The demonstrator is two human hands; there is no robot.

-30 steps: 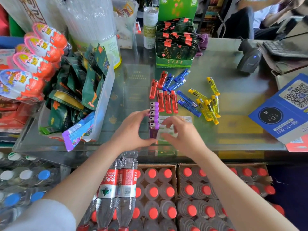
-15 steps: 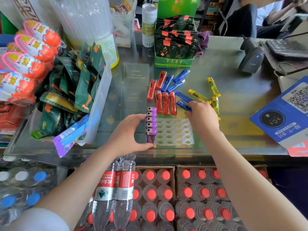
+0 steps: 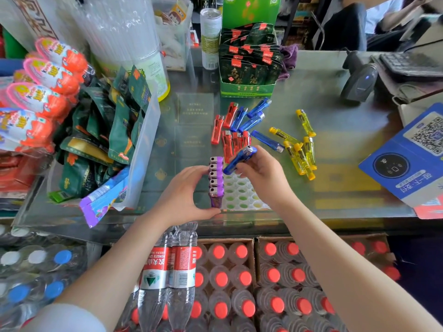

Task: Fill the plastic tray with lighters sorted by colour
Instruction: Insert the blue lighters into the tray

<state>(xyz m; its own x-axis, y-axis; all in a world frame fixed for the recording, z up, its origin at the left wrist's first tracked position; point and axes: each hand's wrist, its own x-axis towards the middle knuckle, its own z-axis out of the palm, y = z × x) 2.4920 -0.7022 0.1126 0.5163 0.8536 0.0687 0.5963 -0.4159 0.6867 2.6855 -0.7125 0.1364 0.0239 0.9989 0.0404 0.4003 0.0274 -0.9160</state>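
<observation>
The plastic tray [image 3: 242, 195] lies flat on the glass surface [image 3: 335, 116] at the person's near edge, a white moulded sheet of round sockets. A single row of purple lighters [image 3: 216, 178] stands upright along its 9 o'clock side, metal hoods up. The left hand [image 3: 184, 195] cups that row from the 9 o'clock side, its fingers curled round the lighters and the thumb at the near end, probably to keep the slim, top-heavy bodies from tipping while the next socket is filled.

The right hand [image 3: 263, 174] pinches a blue lighter [image 3: 239, 159] between thumb and fingers. It is held aslant, base pointing down toward the tray just beside the purple row and head up toward 1 o'clock, which reads as lining it up for the neighbouring column so the colours stay grouped.

Beyond the tray, toward 12 o'clock, the loose stock lies flat in rough colour clusters: red lighters [image 3: 231, 142] nearest, more blue lighters [image 3: 251, 116] behind and beside them, yellow lighters [image 3: 300, 152] off at 2 o'clock. All are smooth translucent plastic with small bright metal heads, slick enough to slide on the glass. Most sockets are still bare, so the filling looks early.
</observation>
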